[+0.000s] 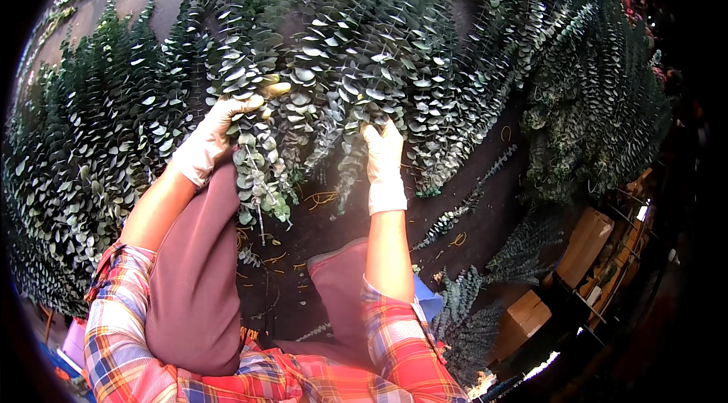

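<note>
Long eucalyptus branches [318,54] with round grey-green leaves lie in a thick bank in front of me. My left hand [216,134], in a pale glove, is closed around some stems, its yellowish fingertips showing among the leaves. Below it hangs a leafy eucalyptus sprig [262,164], close to my knee. To the right, my gloved right hand [385,156] reaches into the same bank with its fingers curled on a eucalyptus branch. Leaves partly cover the fingertips of both hands.
More eucalyptus [98,153] is heaped at the left, and another bundle [599,115] stands at the right. Loose sprigs and yellow rubber bands [324,198] lie on the dark floor. Cardboard boxes [584,247] stand at the lower right. Something blue [428,301] sits beside my right arm.
</note>
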A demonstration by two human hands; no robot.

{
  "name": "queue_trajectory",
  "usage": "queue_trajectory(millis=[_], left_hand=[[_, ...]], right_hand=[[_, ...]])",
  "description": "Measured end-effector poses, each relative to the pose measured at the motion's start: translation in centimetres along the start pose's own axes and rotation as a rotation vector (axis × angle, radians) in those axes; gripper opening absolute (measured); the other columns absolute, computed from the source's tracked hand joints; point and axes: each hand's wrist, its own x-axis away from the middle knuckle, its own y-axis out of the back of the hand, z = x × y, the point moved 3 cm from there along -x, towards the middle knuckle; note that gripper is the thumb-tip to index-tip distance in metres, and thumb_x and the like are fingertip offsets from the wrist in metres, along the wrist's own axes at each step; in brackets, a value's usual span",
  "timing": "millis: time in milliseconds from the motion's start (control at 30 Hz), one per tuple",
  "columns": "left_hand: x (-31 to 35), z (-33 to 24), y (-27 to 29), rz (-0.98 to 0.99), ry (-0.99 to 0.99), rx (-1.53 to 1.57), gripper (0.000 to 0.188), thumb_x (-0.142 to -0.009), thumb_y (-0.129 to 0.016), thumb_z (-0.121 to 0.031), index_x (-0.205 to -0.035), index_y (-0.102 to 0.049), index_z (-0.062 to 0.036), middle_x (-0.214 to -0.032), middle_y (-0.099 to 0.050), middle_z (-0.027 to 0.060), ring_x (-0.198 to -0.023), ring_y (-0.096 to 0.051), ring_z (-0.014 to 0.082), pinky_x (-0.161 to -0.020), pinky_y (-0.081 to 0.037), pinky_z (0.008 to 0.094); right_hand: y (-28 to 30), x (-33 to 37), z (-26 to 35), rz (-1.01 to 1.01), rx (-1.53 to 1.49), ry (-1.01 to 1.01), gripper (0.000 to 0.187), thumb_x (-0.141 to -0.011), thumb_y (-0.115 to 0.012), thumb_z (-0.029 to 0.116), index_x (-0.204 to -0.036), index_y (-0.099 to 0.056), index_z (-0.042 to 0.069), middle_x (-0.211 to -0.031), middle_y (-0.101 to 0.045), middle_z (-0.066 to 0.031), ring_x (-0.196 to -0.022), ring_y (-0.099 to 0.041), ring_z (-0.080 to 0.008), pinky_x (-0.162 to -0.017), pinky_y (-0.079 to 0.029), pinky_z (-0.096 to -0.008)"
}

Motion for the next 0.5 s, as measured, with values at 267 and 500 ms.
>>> queue_trajectory(millis=[267,500], left_hand=[[0.2,0.5,-0.1,-0.083,0.004,0.056,0.046,-0.082,-0.062,-0.015,-0.123,-0.052,0.0022,-0.078,-0.063,0.0063,-0.062,-0.059,0.0126,-0.052,-0.049,0.0228],[0.2,0.3,-0.1,-0.023,-0.03,0.036,0.045,-0.081,-0.063,-0.013,-0.122,-0.053,0.0023,-0.08,-0.064,0.0063,-0.068,-0.06,0.0129,-0.064,-0.051,0.0274]], right_hand=[[0.6,0.3,-0.9,-0.122,0.305,0.126,0.035,-0.082,-0.054,-0.008,-0.117,-0.054,-0.003,-0.11,-0.061,-0.0093,-0.099,-0.056,-0.0159,-0.091,-0.042,-0.0284],[1.4,1.0,-3.0,-0.268,0.297,0.342,0.034,-0.08,-0.053,-0.013,-0.113,-0.052,-0.005,-0.107,-0.061,-0.0106,-0.099,-0.057,-0.0173,-0.091,-0.043,-0.0293]])
